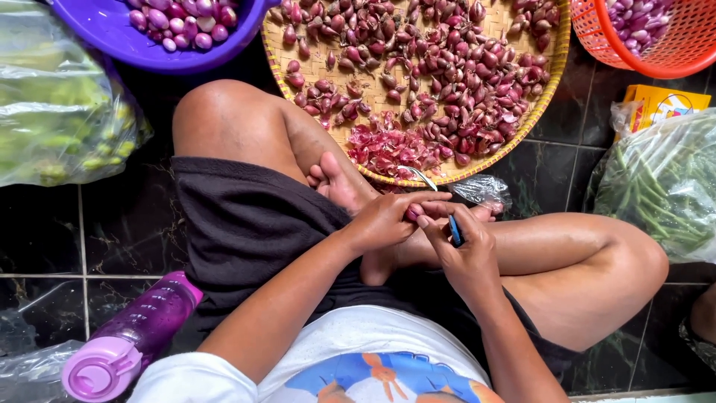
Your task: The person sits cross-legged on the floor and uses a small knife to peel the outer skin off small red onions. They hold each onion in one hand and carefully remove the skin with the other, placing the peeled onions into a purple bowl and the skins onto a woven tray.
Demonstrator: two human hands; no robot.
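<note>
Still loads to go by the looks of it: the woven tray (552,67) is mostly unpeeled shallots (447,67), with a small heap of peelings (384,145) at its near edge. Just below that edge, left hand (384,220) pinches one shallot (412,214), right hand (466,250) grips a blue-handled knife (453,230). Peeled ones fill the purple basin (112,33) left of the tray.
</note>
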